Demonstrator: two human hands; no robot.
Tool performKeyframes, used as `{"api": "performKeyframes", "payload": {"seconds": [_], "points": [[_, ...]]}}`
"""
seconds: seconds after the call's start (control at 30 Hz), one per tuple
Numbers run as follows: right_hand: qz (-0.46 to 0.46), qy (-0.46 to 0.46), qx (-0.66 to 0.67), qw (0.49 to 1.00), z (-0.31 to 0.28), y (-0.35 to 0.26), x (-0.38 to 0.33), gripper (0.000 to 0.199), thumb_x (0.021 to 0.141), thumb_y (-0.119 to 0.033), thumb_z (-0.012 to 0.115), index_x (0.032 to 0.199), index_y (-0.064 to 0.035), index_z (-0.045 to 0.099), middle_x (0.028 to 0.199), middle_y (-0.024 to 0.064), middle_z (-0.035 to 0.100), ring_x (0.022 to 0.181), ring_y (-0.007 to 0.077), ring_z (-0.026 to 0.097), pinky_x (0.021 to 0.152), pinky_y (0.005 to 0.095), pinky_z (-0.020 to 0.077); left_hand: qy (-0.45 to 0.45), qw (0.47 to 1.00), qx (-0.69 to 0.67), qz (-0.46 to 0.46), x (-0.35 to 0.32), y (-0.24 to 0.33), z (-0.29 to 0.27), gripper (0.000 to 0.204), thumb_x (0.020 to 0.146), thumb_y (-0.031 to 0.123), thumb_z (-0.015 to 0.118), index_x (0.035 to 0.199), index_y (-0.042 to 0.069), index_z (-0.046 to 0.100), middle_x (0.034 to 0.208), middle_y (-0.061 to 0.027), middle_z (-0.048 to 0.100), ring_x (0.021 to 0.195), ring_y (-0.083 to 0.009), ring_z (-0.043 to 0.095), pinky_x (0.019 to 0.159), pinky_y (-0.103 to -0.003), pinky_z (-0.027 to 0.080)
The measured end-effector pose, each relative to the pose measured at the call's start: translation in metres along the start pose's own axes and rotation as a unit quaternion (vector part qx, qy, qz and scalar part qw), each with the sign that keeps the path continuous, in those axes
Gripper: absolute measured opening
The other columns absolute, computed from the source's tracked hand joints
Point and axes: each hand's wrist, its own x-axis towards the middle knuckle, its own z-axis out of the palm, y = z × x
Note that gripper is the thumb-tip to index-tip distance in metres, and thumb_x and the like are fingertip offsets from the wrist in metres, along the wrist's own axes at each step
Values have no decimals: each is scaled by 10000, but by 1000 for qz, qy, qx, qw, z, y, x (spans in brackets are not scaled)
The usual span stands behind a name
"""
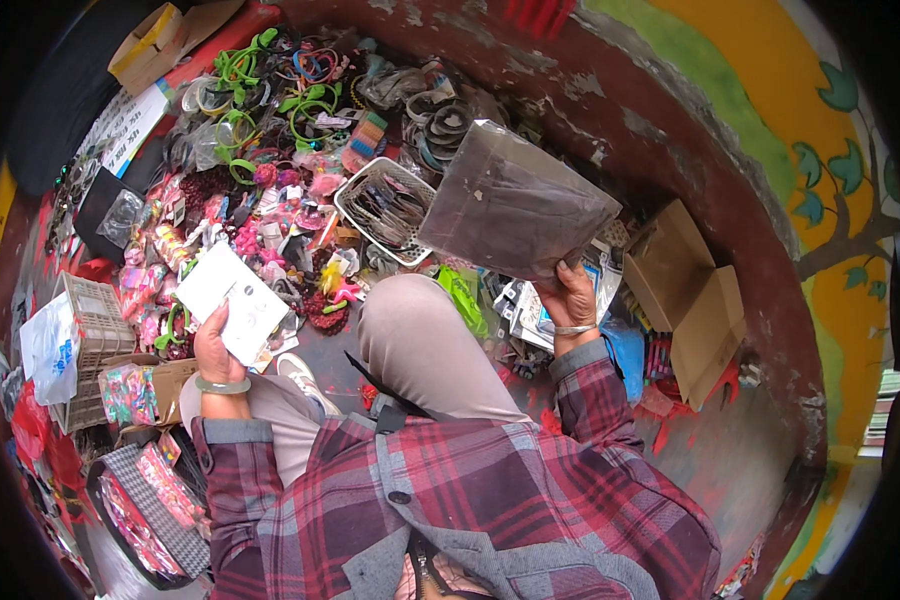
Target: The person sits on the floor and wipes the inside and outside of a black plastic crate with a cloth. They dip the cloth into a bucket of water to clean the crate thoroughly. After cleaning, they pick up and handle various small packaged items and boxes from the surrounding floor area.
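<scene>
My left hand (217, 350) is closed on the lower edge of a white card (232, 300) with faint dark print, held up over the heap. At the right, my right hand (570, 300) grips the lower corner of a large, flat, dark plastic packet (515, 205). The packet is see-through and creased, and its contents look dark and thin; I cannot make out what they are. Behind it stands a white plastic basket (378, 220) holding several small packaged pieces, partly covered by the packet. Both forearms are in plaid sleeves, with a bangle at each wrist.
A colourful heap of hair accessories (270, 190) spreads ahead, with green headbands (238, 140) among it. On the right sits an open cardboard box (705, 310) against the painted wall. A beige crate (95, 345) and a checked case (160, 490) stand on the left.
</scene>
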Motion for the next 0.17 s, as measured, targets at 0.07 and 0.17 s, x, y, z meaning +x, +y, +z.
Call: {"api": "performKeyframes", "payload": {"seconds": [0.07, 0.17], "points": [[4, 0, -4, 1000, 0, 0, 0, 369, 818, -54, 552, 1181, -53, 482, 1193, 93, 520, 1100, 253, 493, 966, 429, 359, 7, 1000, 6, 8, -1, 0, 0, 413, 824, 71, 471, 1213, -53, 406, 1136, -163, 539, 1022, -298, 550, 898, -417, 437], [10, 2, -12, 1000, -2, 1, 2, 383, 818, -57, 555, 1192, -52, 471, 1201, 97, 514, 1106, 259, 490, 972, 433, 356, 21, 1000, -1, 10, 2, -1, -8, 416, 828, 78, 473, 1217, -50, 404, 1141, -159, 538, 1021, -302, 550, 894, -418, 439]]}}
